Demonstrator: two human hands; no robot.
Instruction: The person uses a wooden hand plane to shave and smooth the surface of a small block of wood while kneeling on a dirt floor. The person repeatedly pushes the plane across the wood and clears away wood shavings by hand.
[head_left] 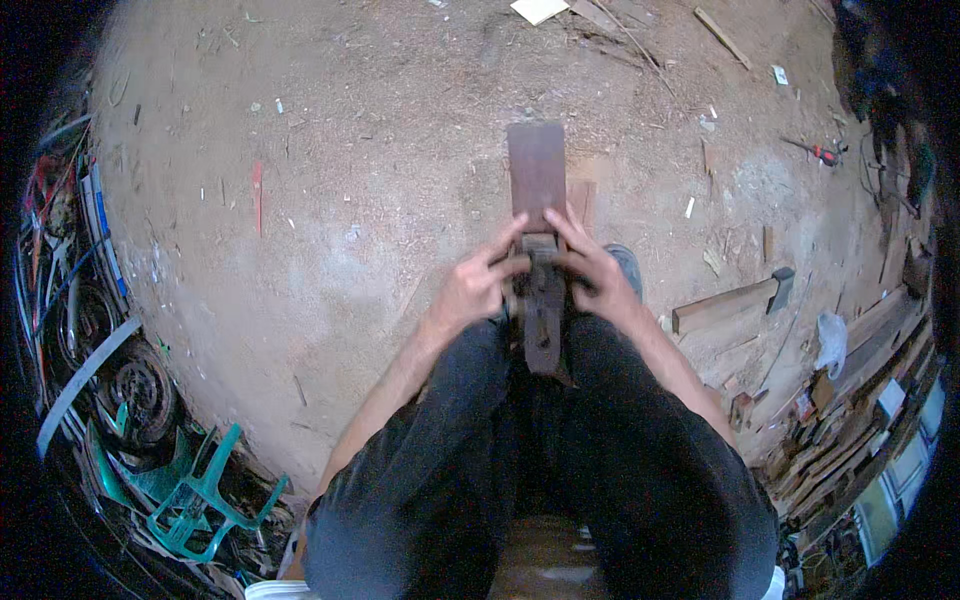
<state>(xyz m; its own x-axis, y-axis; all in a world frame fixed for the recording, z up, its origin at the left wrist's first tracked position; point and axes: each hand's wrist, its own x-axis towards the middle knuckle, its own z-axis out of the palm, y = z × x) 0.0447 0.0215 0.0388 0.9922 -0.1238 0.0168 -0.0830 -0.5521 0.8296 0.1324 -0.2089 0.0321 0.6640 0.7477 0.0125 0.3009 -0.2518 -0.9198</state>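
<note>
A long dark brown wooden block with a metal piece set in its middle, which looks like a wooden hand plane [537, 175], is held between my knees and points away from me. My left hand [478, 285] grips its left side near the middle, index finger stretched forward along it. From the right, my right hand [602, 275] closes on the same part, with its fingertips on the top. The fingers of both hands are slightly blurred. Below the hands the near end of the plane [543, 345] shows between my legs.
A wooden length with a dark metal head [782, 288] lies to the right, and a red-handled screwdriver [826, 156] farther off. Stacked wood [850, 440] and a plastic bag [832, 343] line the right side. A green plastic chair [205, 505] and wheels [138, 398] crowd the left.
</note>
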